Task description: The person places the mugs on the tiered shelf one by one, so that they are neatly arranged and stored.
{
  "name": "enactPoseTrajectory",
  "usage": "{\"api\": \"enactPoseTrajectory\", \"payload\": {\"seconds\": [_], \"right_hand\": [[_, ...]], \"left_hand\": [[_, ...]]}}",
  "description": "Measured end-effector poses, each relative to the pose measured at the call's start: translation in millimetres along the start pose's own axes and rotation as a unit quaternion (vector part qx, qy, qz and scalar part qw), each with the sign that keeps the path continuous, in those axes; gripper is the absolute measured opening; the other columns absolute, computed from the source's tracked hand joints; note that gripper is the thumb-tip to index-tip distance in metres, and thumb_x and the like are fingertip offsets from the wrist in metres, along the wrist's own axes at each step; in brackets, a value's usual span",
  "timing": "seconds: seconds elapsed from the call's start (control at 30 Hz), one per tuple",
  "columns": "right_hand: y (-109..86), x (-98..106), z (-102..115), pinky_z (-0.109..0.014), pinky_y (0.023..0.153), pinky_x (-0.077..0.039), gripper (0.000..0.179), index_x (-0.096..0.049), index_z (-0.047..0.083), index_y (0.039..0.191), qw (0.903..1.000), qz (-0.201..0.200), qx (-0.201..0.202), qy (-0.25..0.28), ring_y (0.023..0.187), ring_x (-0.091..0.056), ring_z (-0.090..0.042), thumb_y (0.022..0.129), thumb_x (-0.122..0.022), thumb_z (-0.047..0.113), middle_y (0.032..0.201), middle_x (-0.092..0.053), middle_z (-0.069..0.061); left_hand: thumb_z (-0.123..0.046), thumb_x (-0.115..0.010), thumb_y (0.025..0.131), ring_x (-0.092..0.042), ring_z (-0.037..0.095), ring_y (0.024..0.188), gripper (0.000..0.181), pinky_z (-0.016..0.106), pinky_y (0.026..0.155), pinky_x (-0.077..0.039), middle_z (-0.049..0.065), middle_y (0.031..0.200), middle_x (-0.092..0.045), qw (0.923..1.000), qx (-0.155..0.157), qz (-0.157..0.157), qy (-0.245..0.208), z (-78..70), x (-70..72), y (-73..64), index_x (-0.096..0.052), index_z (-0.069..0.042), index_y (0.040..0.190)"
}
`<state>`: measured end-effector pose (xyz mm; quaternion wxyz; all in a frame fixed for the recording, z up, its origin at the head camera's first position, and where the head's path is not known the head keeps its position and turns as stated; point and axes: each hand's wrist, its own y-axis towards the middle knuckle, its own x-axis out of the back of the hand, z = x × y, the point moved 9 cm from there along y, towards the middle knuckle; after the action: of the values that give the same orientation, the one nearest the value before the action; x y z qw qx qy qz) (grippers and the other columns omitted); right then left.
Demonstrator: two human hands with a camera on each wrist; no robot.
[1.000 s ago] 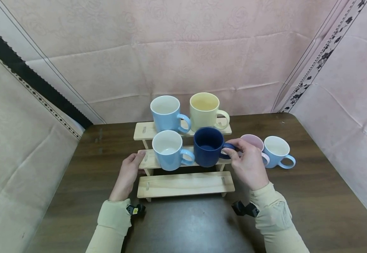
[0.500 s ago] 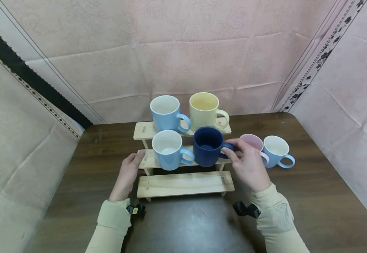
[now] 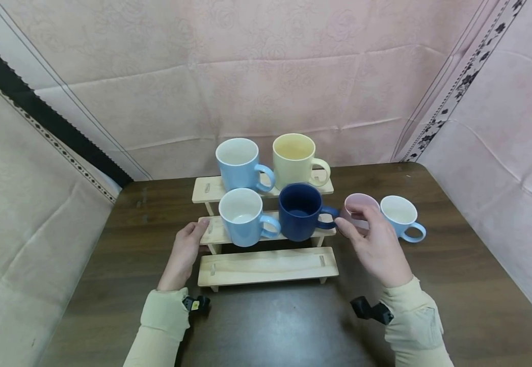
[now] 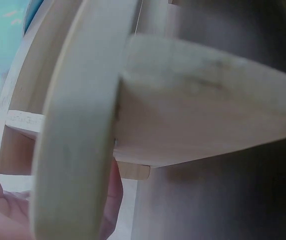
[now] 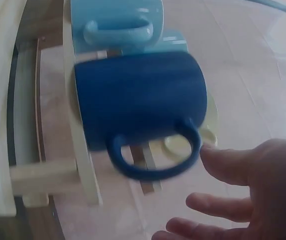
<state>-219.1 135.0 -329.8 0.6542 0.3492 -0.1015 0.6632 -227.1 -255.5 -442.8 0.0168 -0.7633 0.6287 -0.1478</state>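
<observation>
A three-tier wooden stand [image 3: 268,266] rises in steps on the table. My left hand [image 3: 183,257] grips the left end of its middle shelf, thumb on top and fingers beneath; in the left wrist view the shelf end [image 4: 75,130] hides most of that hand. On the middle shelf a dark blue mug [image 3: 297,219] stands upright, right of a light blue mug [image 3: 240,223]. Just off the dark blue mug's handle [image 5: 155,172], my right hand [image 3: 378,247] holds nothing, its fingers spread. Behind it a pink mug [image 3: 356,201] is partly covered.
The top shelf bears another light blue mug [image 3: 237,171] and a pale yellow mug [image 3: 290,171]. A smaller light blue mug [image 3: 396,216] stands on the dark wooden table [image 3: 458,275] beside the pink one. Pale patterned cloth [image 3: 266,92] hangs behind and at both sides.
My right hand has let go of the dark blue mug's handle and moved slightly right, its fingers opening. The mug stays on the middle shelf. My left hand keeps its grip.
</observation>
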Motion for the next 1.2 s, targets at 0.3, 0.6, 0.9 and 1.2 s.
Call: {"api": "enactPoseTrajectory", "payload": {"seconds": [0.3,0.6,0.9,1.2], "right_hand": [[-8.3,22,-33,-0.054,0.086,-0.051,0.042,-0.056,-0.005,0.124,0.9965,-0.045,-0.046,-0.054,0.109,-0.056,-0.038,0.096,-0.064,0.025,0.117,-0.055,-0.022],[-12.3,35,-73,-0.059,0.092,-0.041,0.043,-0.056,-0.007,0.122,0.9847,-0.099,-0.099,-0.104,0.109,-0.052,-0.044,0.095,-0.064,0.025,0.119,-0.053,-0.028],[-13.6,32,-94,-0.055,0.093,-0.039,0.039,-0.057,-0.008,0.119,0.9796,-0.109,-0.134,-0.102,0.107,-0.054,-0.043,0.097,-0.061,0.024,0.115,-0.054,-0.026],[-14.6,29,-101,-0.056,0.092,-0.041,0.039,-0.056,-0.008,0.120,0.9747,-0.112,-0.153,-0.118,0.106,-0.054,-0.042,0.097,-0.060,0.023,0.114,-0.054,-0.026]], "left_hand": [[-0.051,-0.046,0.100,-0.058,0.019,0.085,0.057,0.046,0.087,-0.049,0.011,0.102,-0.056,1.0000,0.003,0.002,0.001,1.2,0.9,-0.4,-0.054,0.002,0.118],[-0.051,-0.046,0.100,-0.057,0.019,0.087,0.057,0.048,0.088,-0.048,0.010,0.101,-0.056,1.0000,0.004,0.004,-0.002,0.7,1.4,-1.3,-0.054,0.002,0.118],[-0.050,-0.046,0.100,-0.058,0.018,0.083,0.055,0.044,0.084,-0.050,0.009,0.099,-0.057,1.0000,0.002,0.003,-0.002,0.7,0.6,-1.0,-0.054,0.002,0.117],[-0.050,-0.046,0.100,-0.057,0.018,0.084,0.055,0.045,0.085,-0.050,0.009,0.099,-0.057,1.0000,0.002,0.003,-0.003,-0.2,0.1,-1.1,-0.054,0.002,0.116]]}}
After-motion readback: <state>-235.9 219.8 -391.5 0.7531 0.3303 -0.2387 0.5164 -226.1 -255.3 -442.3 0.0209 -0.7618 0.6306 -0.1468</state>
